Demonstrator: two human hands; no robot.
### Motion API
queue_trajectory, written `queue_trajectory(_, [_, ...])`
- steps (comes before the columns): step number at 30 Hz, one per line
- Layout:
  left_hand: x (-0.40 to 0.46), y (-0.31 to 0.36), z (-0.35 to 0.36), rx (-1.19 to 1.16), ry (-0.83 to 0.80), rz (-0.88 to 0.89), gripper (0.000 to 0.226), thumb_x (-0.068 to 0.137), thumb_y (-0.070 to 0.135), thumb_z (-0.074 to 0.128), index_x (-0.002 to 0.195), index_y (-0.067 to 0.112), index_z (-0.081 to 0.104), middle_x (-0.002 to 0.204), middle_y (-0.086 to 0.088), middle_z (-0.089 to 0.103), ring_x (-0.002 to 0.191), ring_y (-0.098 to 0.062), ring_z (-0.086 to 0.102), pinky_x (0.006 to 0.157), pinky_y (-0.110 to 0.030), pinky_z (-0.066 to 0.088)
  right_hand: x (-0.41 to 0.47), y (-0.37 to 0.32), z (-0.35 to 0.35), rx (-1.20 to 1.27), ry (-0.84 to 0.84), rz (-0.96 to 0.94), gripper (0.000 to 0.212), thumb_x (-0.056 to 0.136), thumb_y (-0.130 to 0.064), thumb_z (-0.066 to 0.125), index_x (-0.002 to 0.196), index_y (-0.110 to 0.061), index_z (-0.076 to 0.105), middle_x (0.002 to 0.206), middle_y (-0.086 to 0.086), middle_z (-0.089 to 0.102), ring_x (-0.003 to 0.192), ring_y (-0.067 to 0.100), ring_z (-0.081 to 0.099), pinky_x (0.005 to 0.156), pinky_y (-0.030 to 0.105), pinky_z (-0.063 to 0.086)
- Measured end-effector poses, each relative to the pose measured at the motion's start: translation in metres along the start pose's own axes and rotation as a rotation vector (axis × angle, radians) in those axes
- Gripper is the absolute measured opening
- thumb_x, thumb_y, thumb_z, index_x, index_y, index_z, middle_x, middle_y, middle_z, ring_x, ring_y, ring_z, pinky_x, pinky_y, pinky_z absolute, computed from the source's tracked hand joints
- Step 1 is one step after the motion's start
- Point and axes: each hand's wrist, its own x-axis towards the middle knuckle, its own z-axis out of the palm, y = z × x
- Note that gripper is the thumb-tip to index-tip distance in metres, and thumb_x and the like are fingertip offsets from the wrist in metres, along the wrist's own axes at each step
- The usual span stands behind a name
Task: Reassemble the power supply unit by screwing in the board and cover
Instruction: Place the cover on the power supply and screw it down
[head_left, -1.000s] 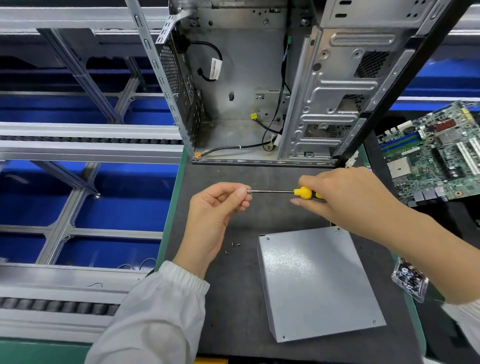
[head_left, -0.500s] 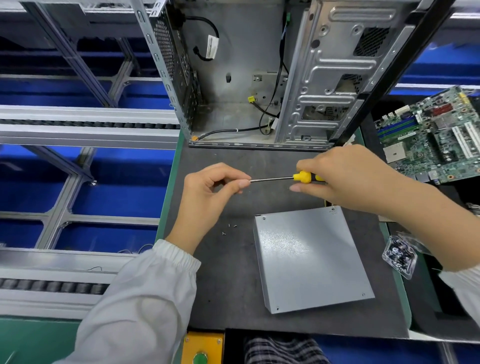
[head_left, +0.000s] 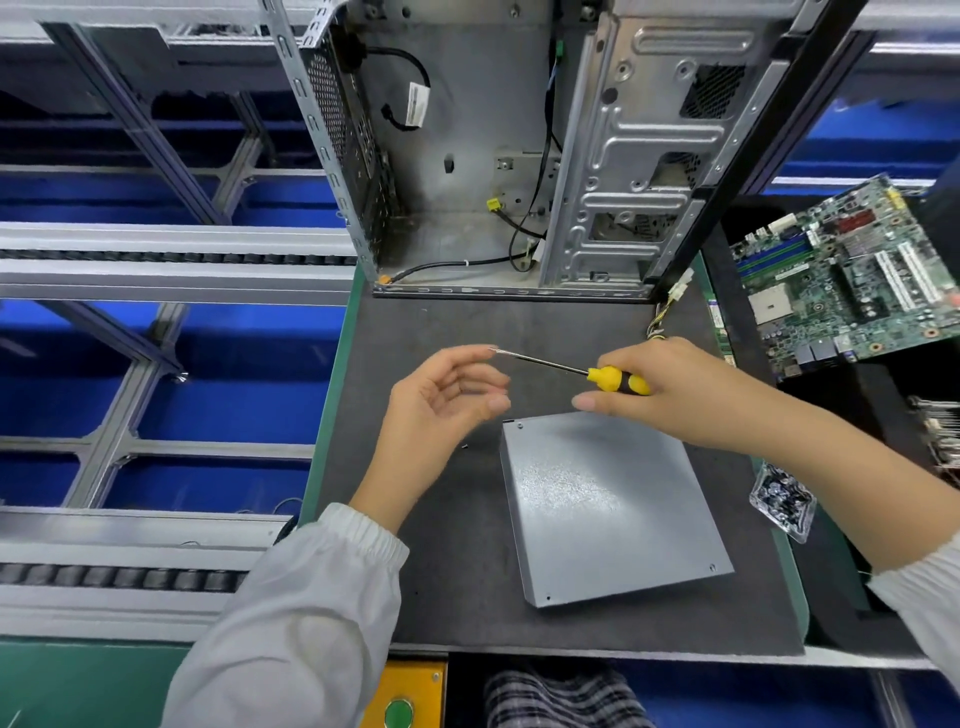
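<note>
Two bare hands meet over the middle of the frame, above a dark, matte mat (head_left: 457, 597) that covers the surface. The right hand (head_left: 670, 389) curls round the yellow-and-black handle of a screwdriver (head_left: 618, 379), whose thin, bright steel shaft runs up and left to a tip just beside the left hand's fingertips; whether a screw sits on that tip is too small to tell. The left hand (head_left: 441, 410) is loosely spread, palm turned up and fingers gently bent, gripping nothing.

Below the hands, right of centre, the power supply unit (head_left: 613, 509) lies flat on the mat: a grey box of sheet metal with a finely speckled top, folded edges and small screw holes at its corners. A tiny dark speck that may be a loose screw lies on the mat to its left.

At the top centre an opened computer case (head_left: 519, 145) of stamped, ribbed steel stands upright, with a perforated side panel and black cables inside. At the right edge lies a green motherboard (head_left: 841, 280), and lower down a small clear plastic tray of screws (head_left: 782, 501). White fabric sleeves with elastic cuffs cover both forearms.
</note>
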Motion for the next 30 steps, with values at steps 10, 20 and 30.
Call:
queue_trajectory(10, [-0.064, -0.038, 0.005, 0.455, -0.515, -0.130, 0.158, 0.044, 0.051, 0.097, 0.146, 0.048, -0.024, 0.156, 0.032, -0.015, 0.147, 0.004, -0.010, 0.118, -0.034, 0.010, -0.020, 0.011, -0.008, 0.022, -0.133, 0.025, 0.023, 0.086, -0.052, 0.055, 0.085, -0.031, 0.046, 0.067, -0.017, 0.056, 0.060, 0.002, 0.046, 0.054, 0.020, 0.032])
queue_trajectory(20, [-0.063, -0.039, 0.007, 0.477, -0.458, -0.104, 0.156, 0.046, 0.056, 0.095, 0.145, 0.050, -0.026, 0.155, 0.033, -0.013, 0.145, 0.008, -0.009, 0.112, -0.025, 0.008, -0.011, 0.003, -0.030, -0.401, -0.189, 0.024, 0.025, 0.086, -0.056, 0.049, 0.088, -0.032, 0.045, 0.062, -0.008, 0.046, 0.063, -0.002, 0.043, 0.052, 0.026, 0.030])
queue_trajectory(30, [-0.060, -0.039, 0.009, 0.511, -0.458, -0.077, 0.155, 0.048, 0.054, 0.094, 0.147, 0.045, -0.026, 0.158, 0.023, -0.011, 0.148, 0.000, -0.004, 0.117, -0.032, 0.012, -0.014, -0.007, -0.033, -0.538, -0.208, -0.022, 0.023, 0.090, -0.058, 0.042, 0.089, -0.035, 0.039, 0.069, -0.012, 0.047, 0.065, 0.001, 0.043, 0.050, 0.022, 0.026])
